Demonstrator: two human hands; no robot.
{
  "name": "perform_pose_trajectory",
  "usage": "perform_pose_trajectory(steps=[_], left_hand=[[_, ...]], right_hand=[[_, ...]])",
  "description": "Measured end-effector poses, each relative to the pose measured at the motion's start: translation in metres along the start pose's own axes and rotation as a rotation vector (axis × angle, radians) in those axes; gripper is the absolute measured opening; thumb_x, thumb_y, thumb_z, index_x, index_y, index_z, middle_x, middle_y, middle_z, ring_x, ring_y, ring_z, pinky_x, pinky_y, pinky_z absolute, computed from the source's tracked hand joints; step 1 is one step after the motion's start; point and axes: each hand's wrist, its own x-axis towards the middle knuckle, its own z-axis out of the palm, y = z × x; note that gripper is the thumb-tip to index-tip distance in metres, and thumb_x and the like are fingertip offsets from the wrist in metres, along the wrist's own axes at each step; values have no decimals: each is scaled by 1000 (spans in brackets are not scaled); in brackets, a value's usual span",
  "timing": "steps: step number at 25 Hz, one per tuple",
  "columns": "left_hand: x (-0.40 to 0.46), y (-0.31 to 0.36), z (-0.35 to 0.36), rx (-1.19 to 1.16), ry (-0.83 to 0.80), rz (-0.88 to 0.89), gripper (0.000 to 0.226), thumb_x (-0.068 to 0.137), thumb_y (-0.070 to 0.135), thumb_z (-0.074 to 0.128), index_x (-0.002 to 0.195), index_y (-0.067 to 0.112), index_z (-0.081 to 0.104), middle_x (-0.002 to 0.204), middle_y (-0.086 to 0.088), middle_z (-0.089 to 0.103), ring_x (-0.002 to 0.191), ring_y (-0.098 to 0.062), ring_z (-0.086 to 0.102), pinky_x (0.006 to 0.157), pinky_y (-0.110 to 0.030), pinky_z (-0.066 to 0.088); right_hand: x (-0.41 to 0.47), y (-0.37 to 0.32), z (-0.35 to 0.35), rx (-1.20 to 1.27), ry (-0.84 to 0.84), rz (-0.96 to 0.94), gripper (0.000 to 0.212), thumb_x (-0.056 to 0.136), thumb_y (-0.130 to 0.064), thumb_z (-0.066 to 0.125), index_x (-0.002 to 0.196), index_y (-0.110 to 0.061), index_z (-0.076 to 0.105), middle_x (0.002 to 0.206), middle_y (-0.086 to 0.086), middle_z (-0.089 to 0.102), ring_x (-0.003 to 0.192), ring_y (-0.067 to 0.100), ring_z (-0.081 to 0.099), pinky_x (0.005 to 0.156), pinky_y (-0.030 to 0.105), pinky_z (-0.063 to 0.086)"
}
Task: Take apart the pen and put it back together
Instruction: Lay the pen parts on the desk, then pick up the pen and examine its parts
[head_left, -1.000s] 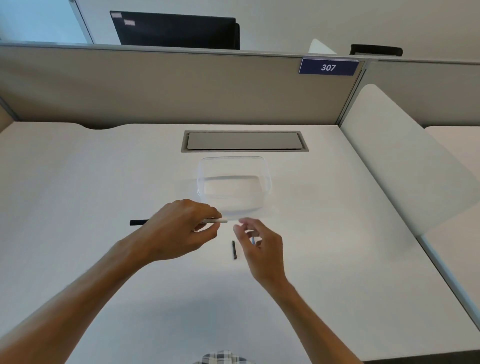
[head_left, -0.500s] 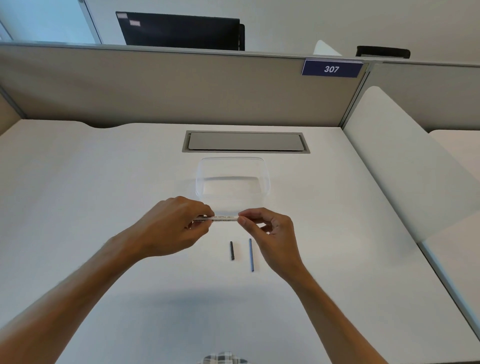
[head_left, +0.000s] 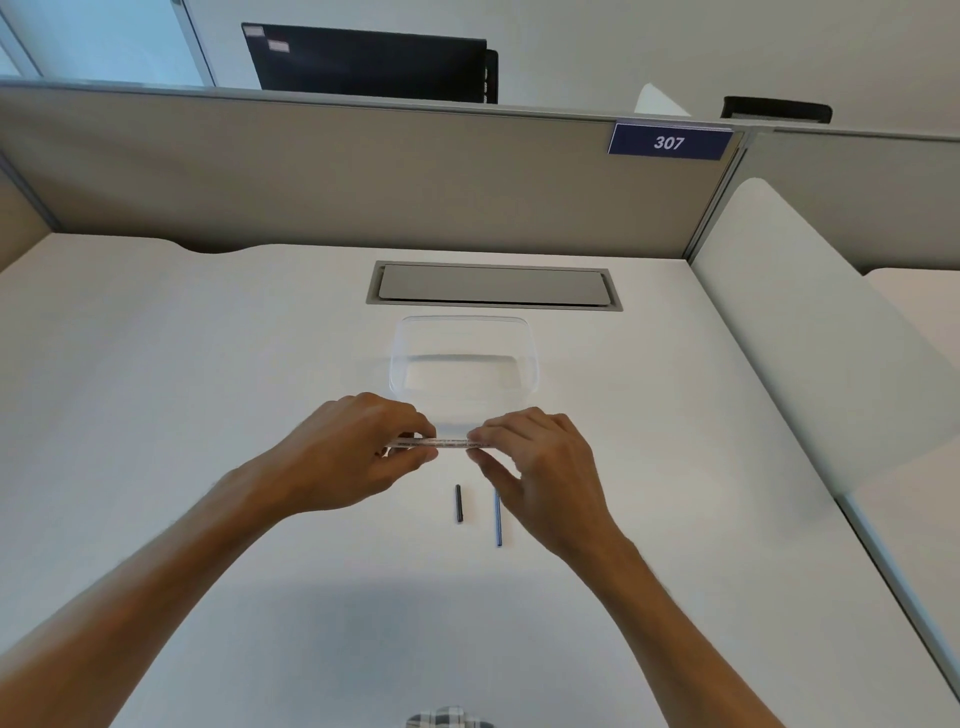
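Note:
A clear pen barrel (head_left: 448, 443) lies level between my two hands, just above the white desk. My left hand (head_left: 358, 457) grips its left end with curled fingers. My right hand (head_left: 540, 467) pinches its right end between thumb and fingertips. On the desk below the barrel lie two loose parts: a short black piece (head_left: 458, 503) and a thin blue refill (head_left: 498, 522), whose far end is hidden under my right hand. Both ends of the barrel are covered by my fingers.
A clear plastic tub (head_left: 464, 364) stands just beyond my hands. Behind it a grey cable hatch (head_left: 493, 286) is set into the desk. A beige partition with a "307" sign (head_left: 669, 142) closes the back; a white side panel (head_left: 810, 332) rises at right.
My right hand came up from the desk and took the barrel's right end. Its grip has since closed further over that end. The black piece and refill stayed in place.

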Motion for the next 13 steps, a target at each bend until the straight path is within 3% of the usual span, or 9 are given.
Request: perform_pose_trajectory(steps=[3, 8, 11, 13], left_hand=[[0, 0, 0, 13, 18, -8, 18, 94, 39, 55, 96, 30, 70, 64, 25, 53, 63, -1, 54, 54, -19, 34], [2, 6, 1, 45, -30, -1, 23, 92, 43, 54, 100, 29, 70, 75, 19, 61, 64, 0, 54, 58, -22, 40], [-4, 0, -2, 32, 115, -76, 40, 89, 58, 50, 116, 33, 63, 99, 17, 69, 70, -4, 60, 70, -30, 49], [-11, -6, -1, 0, 223, -119, 51, 89, 66, 43, 126, 34, 57, 109, 19, 63, 69, -4, 59, 72, -29, 45]], right_hand=[[-2, 3, -1, -46, -11, -14, 16, 83, -24, 79, 96, -16, 77, 93, -1, 73, 85, 22, 68, 67, 30, 44], [1, -10, 11, -72, -59, -95, 8, 85, -20, 77, 91, -15, 77, 85, 1, 72, 74, 23, 65, 59, 29, 42], [-2, -8, 13, 36, -47, 66, 8, 83, -18, 78, 91, -14, 78, 84, -2, 74, 70, 18, 68, 54, 29, 50], [-6, -6, 16, 187, -78, 283, 9, 85, -20, 77, 93, -16, 78, 86, -7, 76, 67, 0, 66, 57, 24, 48]])
